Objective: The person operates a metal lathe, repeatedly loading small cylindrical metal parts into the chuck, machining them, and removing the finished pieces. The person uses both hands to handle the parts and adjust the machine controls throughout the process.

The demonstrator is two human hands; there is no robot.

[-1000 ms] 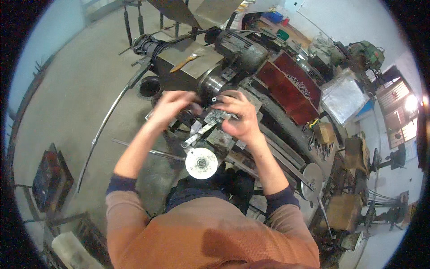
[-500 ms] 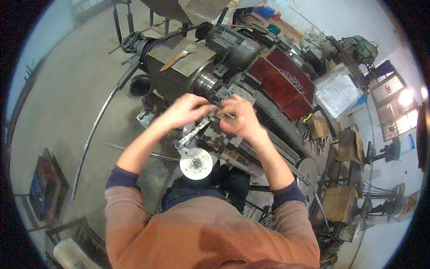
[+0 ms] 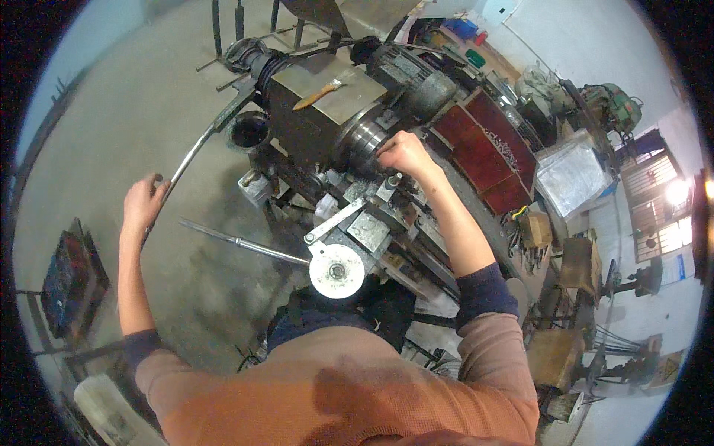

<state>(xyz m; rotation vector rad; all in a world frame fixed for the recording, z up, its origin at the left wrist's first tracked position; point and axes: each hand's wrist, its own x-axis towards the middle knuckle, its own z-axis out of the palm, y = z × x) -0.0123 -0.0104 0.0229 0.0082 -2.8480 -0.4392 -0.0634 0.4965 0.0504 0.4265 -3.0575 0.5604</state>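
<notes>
Out to the left, my left hand (image 3: 143,202) is closed around the long metal lever (image 3: 192,154) that runs up to the back of the lathe-like machine. My right hand (image 3: 405,154) is at the front of the round metal spindle chuck (image 3: 366,138), fingers curled in a pinch; whatever is between them is hidden. Just below that hand stands a tool post (image 3: 389,187) on the slide. Nearer to me are a flat link bar (image 3: 336,220) and a white round disc (image 3: 336,272), which neither hand touches.
A wooden-handled brush (image 3: 318,97) lies on the machine's headstock cover. Behind the right hand are a dark red tray (image 3: 483,152) with small metal parts and an electric motor (image 3: 416,78). A second metal rod (image 3: 245,242) sticks out leftward. Hand tools (image 3: 526,241) lie at the right.
My left hand has left the chuck area and moved far left onto the long lever. My right hand has shifted slightly up and right, to the chuck's face. The view has shifted a little.
</notes>
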